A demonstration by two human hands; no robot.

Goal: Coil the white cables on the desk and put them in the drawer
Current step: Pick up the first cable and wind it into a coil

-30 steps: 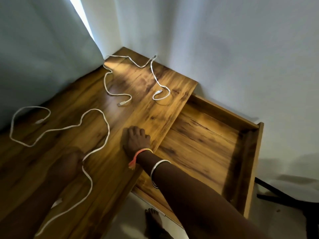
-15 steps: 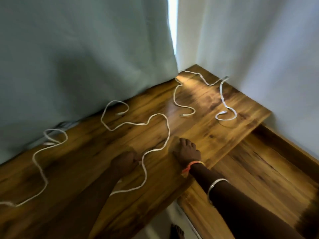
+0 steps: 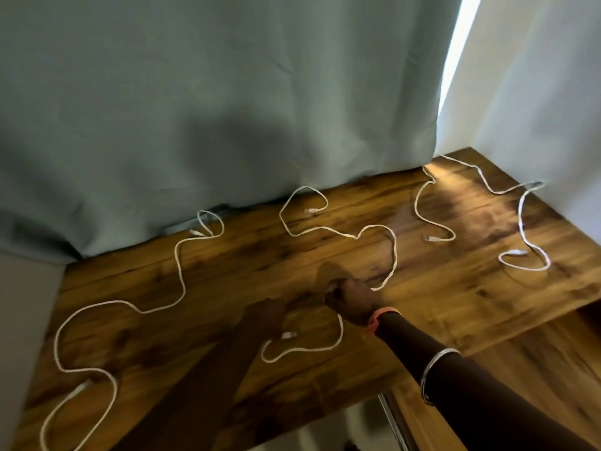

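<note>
Barely begun. Right hand (image 3: pixel 349 296) closed in fist around middle cable (image 3: pixel 338 234), near its midpoint on table (image 3: pixel 455 297). Left hand (image 3: pixel 265 312) blurred, low beside it; grip cannot be told. Left cable (image 3: pixel 180 278) and right cable (image 3: pixel 520 222) sprawl loose, uncoiled. Drawer (image 3: pixel 533 359) open at right, only part in view, no cable seen there. All coiling, stowing left.

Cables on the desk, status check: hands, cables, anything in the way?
Right hand closed on middle cable; left hand blurred, grip unclear. Three cables uncoiled on desk. Drawer open, nothing blocking.
</note>
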